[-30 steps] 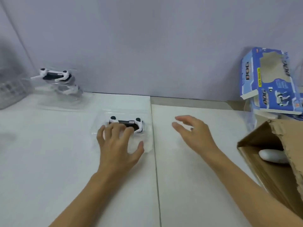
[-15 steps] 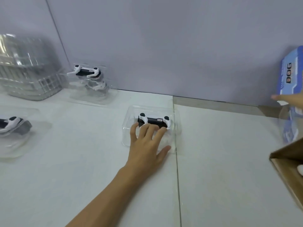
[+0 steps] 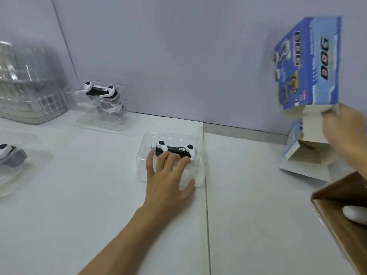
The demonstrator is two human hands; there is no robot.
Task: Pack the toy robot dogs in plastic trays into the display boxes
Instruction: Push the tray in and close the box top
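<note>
Two hands: left [image 3: 168, 176] rests on the trayed dog [image 3: 174, 150], right [image 3: 346, 133] grips a box [image 3: 309, 64].

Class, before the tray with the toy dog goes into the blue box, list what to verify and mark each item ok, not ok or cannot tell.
1. Left hand rests on the clear tray: ok.
2. Toy dog seated in that tray: ok.
3. Right hand grips the blue display box: ok.
4. Box end flaps open: ok.
5. Box opening turned toward the tray: not ok.
6. Box inside empty: cannot tell.
</note>
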